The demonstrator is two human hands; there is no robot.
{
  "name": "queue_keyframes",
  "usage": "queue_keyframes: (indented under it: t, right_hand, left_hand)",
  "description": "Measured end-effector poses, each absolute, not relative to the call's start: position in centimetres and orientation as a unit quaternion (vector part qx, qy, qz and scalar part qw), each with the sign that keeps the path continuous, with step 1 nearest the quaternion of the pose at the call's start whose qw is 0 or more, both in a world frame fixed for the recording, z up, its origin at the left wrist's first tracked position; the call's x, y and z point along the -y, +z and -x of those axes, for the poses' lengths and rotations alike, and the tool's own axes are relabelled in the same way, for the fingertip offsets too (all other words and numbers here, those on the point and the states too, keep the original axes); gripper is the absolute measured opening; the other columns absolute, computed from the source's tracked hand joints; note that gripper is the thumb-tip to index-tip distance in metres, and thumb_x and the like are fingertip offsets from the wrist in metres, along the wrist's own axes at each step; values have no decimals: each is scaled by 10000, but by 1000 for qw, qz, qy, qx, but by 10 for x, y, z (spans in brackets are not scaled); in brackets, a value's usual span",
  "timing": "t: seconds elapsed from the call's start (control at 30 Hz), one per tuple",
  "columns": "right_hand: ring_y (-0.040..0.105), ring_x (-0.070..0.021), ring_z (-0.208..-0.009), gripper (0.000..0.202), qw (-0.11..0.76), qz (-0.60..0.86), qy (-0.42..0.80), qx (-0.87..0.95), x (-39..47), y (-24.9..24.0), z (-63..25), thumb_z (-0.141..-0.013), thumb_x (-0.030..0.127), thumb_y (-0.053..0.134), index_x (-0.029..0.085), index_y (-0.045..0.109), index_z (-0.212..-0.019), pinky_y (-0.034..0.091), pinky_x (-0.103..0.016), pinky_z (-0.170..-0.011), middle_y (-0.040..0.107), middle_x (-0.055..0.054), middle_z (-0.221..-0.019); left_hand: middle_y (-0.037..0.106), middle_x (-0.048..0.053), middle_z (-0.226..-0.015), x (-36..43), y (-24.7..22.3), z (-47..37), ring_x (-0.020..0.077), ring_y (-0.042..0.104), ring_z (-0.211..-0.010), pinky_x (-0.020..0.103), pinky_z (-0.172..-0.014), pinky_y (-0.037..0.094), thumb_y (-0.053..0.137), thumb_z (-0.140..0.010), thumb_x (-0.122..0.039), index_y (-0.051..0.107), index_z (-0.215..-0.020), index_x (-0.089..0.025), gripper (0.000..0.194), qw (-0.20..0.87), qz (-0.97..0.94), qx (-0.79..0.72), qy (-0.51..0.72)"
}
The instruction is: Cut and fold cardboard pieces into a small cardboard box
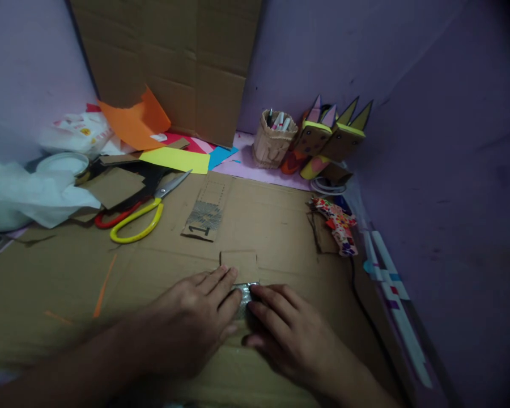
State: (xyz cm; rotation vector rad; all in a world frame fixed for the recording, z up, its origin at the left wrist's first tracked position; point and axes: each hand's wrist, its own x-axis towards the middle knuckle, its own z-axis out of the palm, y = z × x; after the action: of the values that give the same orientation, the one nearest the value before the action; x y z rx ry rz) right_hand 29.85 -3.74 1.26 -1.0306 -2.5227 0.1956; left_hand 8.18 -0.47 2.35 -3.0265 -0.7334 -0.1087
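Between my hands lies a small silvery, shiny wrapper-like piece (pixel 244 296), partly covered by fingers. My left hand (pixel 204 311) rests with fingers stretched out, its tips at the silvery piece and the edge of a small cardboard rectangle (pixel 240 260) just beyond it. My right hand (pixel 287 326) is closed at the other side, index and middle fingertips on the silvery piece, thumb tucked low. Farther out lies a cardboard strip (pixel 204 209) printed with a dark pattern and a numeral. Scissors (pixel 147 212) with one red and one yellow handle lie left of it, blades parted.
A flower-patterned glue gun (pixel 338 224) with a black cord lies at the right, by white strips (pixel 399 306). Along the wall stand a paper pen holder (pixel 274 141) and eared cardboard figures (pixel 331 133). Coloured paper (pixel 174 160) and white plastic (pixel 38 190) are at the back left.
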Motion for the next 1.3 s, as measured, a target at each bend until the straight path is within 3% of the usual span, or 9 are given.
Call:
queue_keyframes:
  t: [0.13, 0.33, 0.5, 0.63, 0.87, 1.0, 1.17, 1.3]
  right_hand:
    - [639, -204, -893, 115, 253, 350, 3, 902, 42, 6, -299, -855, 192, 528, 117, 609, -824, 547, -304, -745, 699, -124, -977]
    - [652, -166, -806, 133, 291, 378, 7, 879, 41, 9, -291, -875, 231, 507, 137, 578, -814, 524, -288, -768, 711, -78, -869]
    - [625, -212, -833, 294, 238, 374, 51, 895, 39, 13, -289, -837, 396, 518, 131, 584, -945, 537, -330, -736, 691, -106, -954]
    - [585, -257, -923, 423, 191, 387, 50, 901, 37, 11, -289, -754, 224, 526, 71, 527, -1149, 531, -378, -756, 639, -167, -1084]
    - [535, -254, -1005, 508, 209, 406, 124, 881, 37, 6, -287, -652, 115, 492, 97, 543, -1156, 507, -384, -832, 638, -129, -1087]
    - [531, -235, -971, 444, 245, 413, 162, 862, 37, 8, -287, -705, 110, 459, 98, 553, -1139, 505, -369, -826, 634, -127, -1020]
    - [526, -222, -912, 404, 248, 447, 200, 836, 34, 10, -285, -747, 99, 413, 121, 531, -1133, 504, -353, -750, 590, -124, -987]
    - [518, -223, -858, 371, 248, 451, 201, 833, 31, 9, -284, -745, 101, 422, 134, 540, -1095, 488, -354, -697, 578, -116, -942]
  left_hand:
    - [474, 214, -1305, 7, 25, -81, 320, 427, -1218, 407, -968, 369, 450, -832, -502, 465, -1213, -111, 547, -20, 966, 258, -23]
    - [580, 180, -1194, 11, 15, -84, 272, 529, -1111, 353, -908, 411, 432, -835, -245, 550, -1115, -106, 333, 58, 955, 277, -88]
    - [608, 166, -1135, 13, 16, -82, 266, 529, -1094, 334, -899, 419, 434, -802, -197, 569, -1097, -81, 345, 40, 958, 274, -68]
    - [598, 173, -1146, 14, 14, -81, 279, 516, -1106, 357, -916, 413, 437, -766, -166, 544, -1127, -62, 391, 22, 958, 277, -69]
    - [628, 110, -1103, 3, 28, -76, 217, 529, -1091, 307, -921, 412, 415, -684, -47, 548, -1116, -101, 455, -57, 964, 255, -55]
    - [654, 56, -974, -7, 40, -79, 189, 536, -1026, 275, -901, 420, 441, -635, -48, 599, -993, -150, 404, -139, 943, 288, -93]
    - [623, 30, -860, -14, 46, -86, 168, 543, -813, 267, -749, 462, 463, -630, -65, 607, -837, -193, 282, -243, 907, 322, -123]
    - [612, 46, -879, -13, 42, -88, 183, 520, -833, 299, -745, 448, 437, -685, -62, 601, -863, -186, 272, -228, 907, 328, -135]
